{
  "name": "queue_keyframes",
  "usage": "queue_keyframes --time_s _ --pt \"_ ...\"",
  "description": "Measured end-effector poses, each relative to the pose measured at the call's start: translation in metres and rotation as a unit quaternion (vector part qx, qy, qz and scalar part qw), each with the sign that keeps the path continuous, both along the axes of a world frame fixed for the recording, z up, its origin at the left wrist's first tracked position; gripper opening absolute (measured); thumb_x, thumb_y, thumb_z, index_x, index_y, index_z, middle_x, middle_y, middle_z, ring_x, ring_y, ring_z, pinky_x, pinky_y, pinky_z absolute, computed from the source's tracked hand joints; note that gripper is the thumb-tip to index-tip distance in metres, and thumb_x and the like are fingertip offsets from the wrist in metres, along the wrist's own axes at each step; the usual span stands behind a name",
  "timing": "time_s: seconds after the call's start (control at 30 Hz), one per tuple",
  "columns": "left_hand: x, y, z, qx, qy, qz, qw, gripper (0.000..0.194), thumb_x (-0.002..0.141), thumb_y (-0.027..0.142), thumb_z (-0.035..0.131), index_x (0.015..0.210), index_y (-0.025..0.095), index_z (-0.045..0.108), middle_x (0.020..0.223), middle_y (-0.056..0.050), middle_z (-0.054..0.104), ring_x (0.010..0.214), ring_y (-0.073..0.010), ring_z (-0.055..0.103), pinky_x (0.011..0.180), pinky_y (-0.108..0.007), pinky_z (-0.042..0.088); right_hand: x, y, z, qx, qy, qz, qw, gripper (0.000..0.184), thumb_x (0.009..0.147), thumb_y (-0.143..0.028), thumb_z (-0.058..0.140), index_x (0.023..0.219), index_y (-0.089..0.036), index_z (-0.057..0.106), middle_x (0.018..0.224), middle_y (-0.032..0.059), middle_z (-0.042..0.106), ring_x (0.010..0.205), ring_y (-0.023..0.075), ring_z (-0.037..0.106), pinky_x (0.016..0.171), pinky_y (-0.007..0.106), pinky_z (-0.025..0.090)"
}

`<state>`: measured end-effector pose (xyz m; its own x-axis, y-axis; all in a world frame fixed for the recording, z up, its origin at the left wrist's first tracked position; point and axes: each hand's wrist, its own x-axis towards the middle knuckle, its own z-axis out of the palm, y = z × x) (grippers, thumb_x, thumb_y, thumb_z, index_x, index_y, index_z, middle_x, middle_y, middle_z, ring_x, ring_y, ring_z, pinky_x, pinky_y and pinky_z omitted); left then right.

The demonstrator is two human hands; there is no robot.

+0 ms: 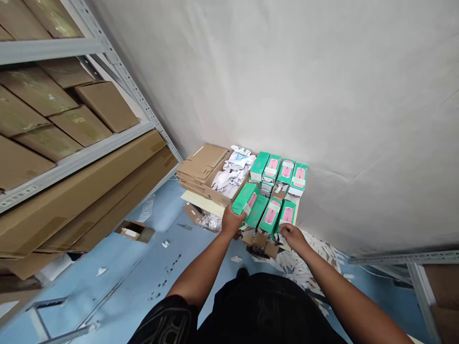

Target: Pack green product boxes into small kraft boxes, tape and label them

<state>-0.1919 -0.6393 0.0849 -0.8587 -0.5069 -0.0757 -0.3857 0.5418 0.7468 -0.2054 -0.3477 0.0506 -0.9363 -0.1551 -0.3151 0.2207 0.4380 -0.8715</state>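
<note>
My left hand (232,221) is closed round the near end of a green box (245,199) with a pink panel and a white label. That box sits tilted at the left of the front row, against another green box (257,211). My right hand (292,237) is at the near end of the rightmost front box (287,213), its fingers curled together; what they pinch is hidden. Between my hands lies a green box with a pink panel (271,216). Behind is a second row of similar boxes (271,167), stacked against the wall.
Left of the boxes stand a carton of crumpled white paper (229,179) and flattened cardboard (202,161). Small open brown boxes (263,242) sit at the near edge. Paper scraps (301,263) cover the floor at right. Metal shelving (107,138) with cartons rises at left.
</note>
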Motion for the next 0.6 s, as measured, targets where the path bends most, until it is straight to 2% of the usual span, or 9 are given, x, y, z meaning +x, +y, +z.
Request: queue_keyframes --time_s 0.07,0.13,0.23,0.33,0.47,0.6 --pt "0.011 -0.005 0.005 0.062 0.018 -0.010 0.998 0.042 0.073 0.034 0.078 0.109 0.019 0.063 0.100 -0.006 0.073 0.089 -0.0216 0.069 0.078 -0.030 0.053 -0.005 -0.017 0.008 -0.036 -0.025 -0.007 0.999 0.030 0.077 -0.049 0.063 0.090 -0.024 0.073 0.083 0.0030 0.075 0.078 0.0241 0.069 0.068 0.033 0.052" --pt "0.022 -0.007 0.009 0.120 0.032 -0.030 0.992 0.046 0.072 0.033 0.078 0.113 0.020 0.063 0.097 -0.003 0.073 0.084 -0.0198 0.069 0.075 -0.028 0.053 -0.010 -0.035 0.019 -0.093 -0.061 -0.021 0.994 0.033 0.077 -0.053 0.067 0.093 -0.024 0.071 0.090 0.0034 0.074 0.075 0.0215 0.068 0.063 0.030 0.051" --pt "0.033 -0.006 0.014 0.199 0.035 -0.075 0.977 0.056 0.071 0.034 0.078 0.123 0.021 0.062 0.100 -0.002 0.074 0.087 -0.0197 0.069 0.077 -0.028 0.054 -0.016 -0.061 0.038 -0.205 -0.116 -0.043 0.971 0.044 0.076 -0.060 0.073 0.104 -0.026 0.066 0.100 0.0042 0.074 0.079 0.0204 0.069 0.065 0.030 0.053" --pt "0.038 -0.002 0.018 0.279 0.015 -0.122 0.952 0.067 0.068 0.037 0.083 0.129 0.021 0.061 0.105 -0.004 0.074 0.094 -0.0218 0.069 0.082 -0.030 0.055 -0.015 -0.077 0.054 -0.297 -0.117 -0.062 0.946 0.051 0.075 -0.065 0.075 0.105 -0.027 0.062 0.093 0.0022 0.072 0.082 0.0221 0.069 0.069 0.033 0.056" --pt "0.039 0.004 0.021 0.413 -0.005 -0.194 0.890 0.081 0.065 0.041 0.088 0.136 0.019 0.057 0.121 -0.009 0.071 0.107 -0.0250 0.067 0.090 -0.033 0.055 -0.004 -0.075 0.071 -0.330 -0.051 -0.112 0.936 0.056 0.074 -0.064 0.078 0.113 -0.029 0.060 0.104 0.0024 0.074 0.092 0.0255 0.070 0.072 0.034 0.056" --pt "0.031 0.026 0.021 0.510 -0.050 -0.289 0.809 0.084 0.066 0.041 0.090 0.139 0.022 0.054 0.127 -0.010 0.070 0.113 -0.0267 0.065 0.093 -0.036 0.054 0.019 -0.046 0.083 -0.326 -0.024 -0.153 0.933 0.057 0.072 -0.057 0.079 0.118 -0.028 0.059 0.115 0.0036 0.074 0.100 0.0270 0.071 0.077 0.036 0.057"
